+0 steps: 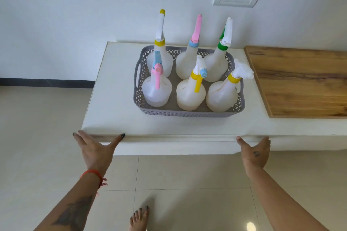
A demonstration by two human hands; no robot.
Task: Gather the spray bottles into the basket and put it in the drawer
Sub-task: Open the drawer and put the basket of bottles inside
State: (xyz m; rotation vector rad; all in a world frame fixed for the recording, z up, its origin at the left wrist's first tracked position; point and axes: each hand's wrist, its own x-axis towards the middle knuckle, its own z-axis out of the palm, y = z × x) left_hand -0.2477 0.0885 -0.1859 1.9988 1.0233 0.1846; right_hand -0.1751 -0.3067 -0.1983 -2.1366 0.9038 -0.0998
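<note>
All six spray bottles stand upright in the grey basket, which sits in the pulled-out white drawer. Left hand and right hand are open, pressing its front edge. Shove too hard and those tall bottles could tip or catch on the wooden top. No labels readable.

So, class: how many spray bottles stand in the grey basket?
6, all in the basket: back row left, middle, right; front row left, middle, right. None seems hidden.
</note>
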